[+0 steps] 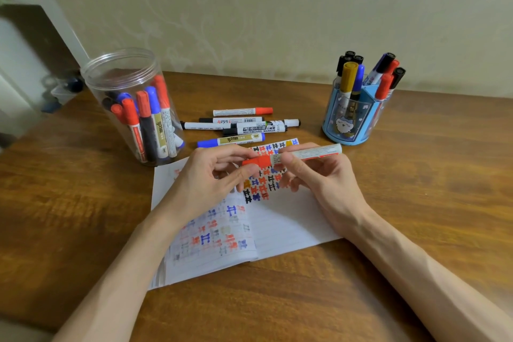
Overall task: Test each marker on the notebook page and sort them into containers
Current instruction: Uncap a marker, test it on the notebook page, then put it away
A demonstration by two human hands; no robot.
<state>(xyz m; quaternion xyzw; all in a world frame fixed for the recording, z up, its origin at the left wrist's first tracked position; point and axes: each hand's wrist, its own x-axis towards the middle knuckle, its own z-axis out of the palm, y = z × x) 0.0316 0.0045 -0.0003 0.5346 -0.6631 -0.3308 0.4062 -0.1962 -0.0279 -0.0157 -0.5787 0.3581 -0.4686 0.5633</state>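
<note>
Red marker (305, 153): held level above the far part of the notebook (283, 219); red cap end points to 9 o'clock, white printed barrel runs toward 3 o'clock.
Left hand (211, 175): thumb and curled fingers pinch the red cap; forearm enters from 7 o'clock.
Right hand (324, 175): thumb and curled fingers grip the white barrel just beside the cap; forearm enters from 5 o'clock.
Cap seating: cap and barrel meet under the fingers; whether the cap is fully seated cannot be told.
Notebook: lies open and flat on the table (416, 189); rows of red, blue, black and yellow test marks fill the far part of the right page; the near part of that page is plain ruled paper; the left page carries fainter marks.
Clear jar (125, 69): upright at 10 o'clock from the notebook, just beside its far left corner; open-topped; holds red-, blue- and black-capped markers, caps up.
Blue holder (349, 122): upright at 2 o'clock from the notebook; cartoon face on the front; holds black-, red-, blue- and yellow-capped markers, caps up.
Loose markers (241, 125): lie flat at 12 o'clock beyond the notebook, between jar and holder, each aligned roughly 9 to 3; the blue-capped one is nearest the page edge, the red-capped one farthest.
Wall (277, 22): pale, patterned, behind the table at 12 o'clock.
</note>
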